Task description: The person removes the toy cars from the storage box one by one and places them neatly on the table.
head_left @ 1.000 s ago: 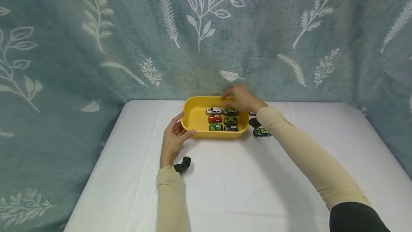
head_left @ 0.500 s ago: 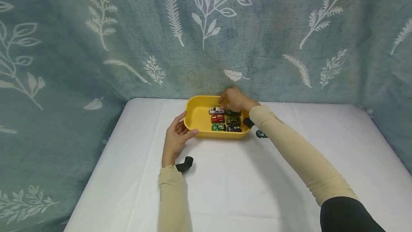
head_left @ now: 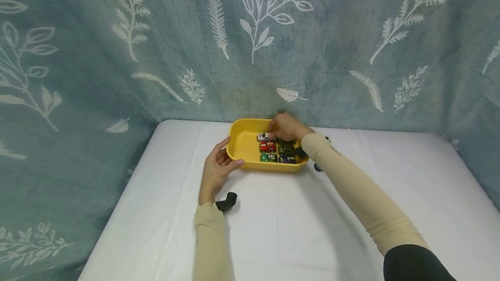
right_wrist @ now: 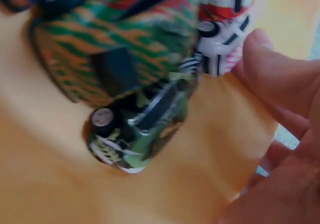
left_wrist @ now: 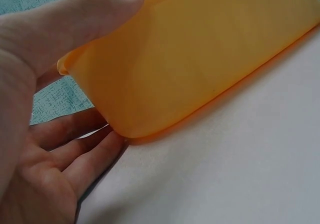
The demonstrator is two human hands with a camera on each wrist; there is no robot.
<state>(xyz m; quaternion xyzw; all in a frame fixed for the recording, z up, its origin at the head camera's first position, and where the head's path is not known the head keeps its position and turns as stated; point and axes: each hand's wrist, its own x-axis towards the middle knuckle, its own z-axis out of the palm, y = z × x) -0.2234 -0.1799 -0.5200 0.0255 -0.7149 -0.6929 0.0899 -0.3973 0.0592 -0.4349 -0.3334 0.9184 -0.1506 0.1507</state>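
Observation:
My left hand (head_left: 218, 170) grips the left end of a yellow plastic tray (head_left: 245, 142). In the left wrist view the thumb (left_wrist: 100, 11) lies along the rim and the fingers sit at the lower corner. Toy cars stand in rows inside: white (head_left: 263, 137), red (head_left: 267, 147), green (head_left: 268, 157), dark blue (head_left: 287, 159) and camouflage (head_left: 286, 148). Over the tray's back rim is my right hand (head_left: 287, 127), thumb right at the white car's end. Close under the right wrist camera are a green-and-tan striped car (right_wrist: 130, 39) and a camouflage car (right_wrist: 145, 126).
Parts of two more toy cars show beside the right sleeve, one in front (head_left: 318, 168) and one behind (head_left: 327, 138). A black wrist camera (head_left: 226, 201) juts from the left wrist. The patterned curtain (head_left: 242, 77) hangs just behind the white table (head_left: 273, 220).
My right hand has come lower into the tray, from above the back rim to the white car. My left hand keeps its hold on the tray. The view has shifted slightly.

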